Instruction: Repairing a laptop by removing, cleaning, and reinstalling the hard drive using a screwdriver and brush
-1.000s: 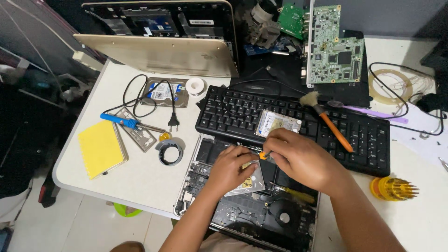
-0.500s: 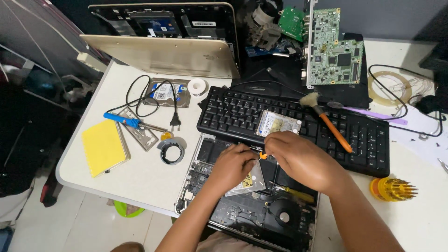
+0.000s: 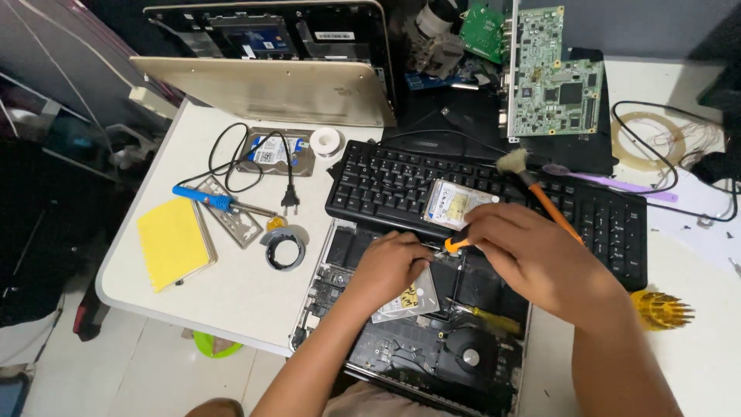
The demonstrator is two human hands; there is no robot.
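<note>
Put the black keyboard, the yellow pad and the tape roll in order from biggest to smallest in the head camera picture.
1. Black keyboard, the biggest by far.
2. Yellow pad.
3. Tape roll, the smallest.
All lie on the same table, so the order looks safe.

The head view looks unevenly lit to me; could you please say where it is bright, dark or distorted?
Head view: the white table is evenly bright, with only soft shadows under the left hand and right hand; the open laptop base is dark, its detail murky; the floor at left falls into shadow; wide-angle distortion bends the table's edges; focus stays sharp on the black keyboard.
</note>
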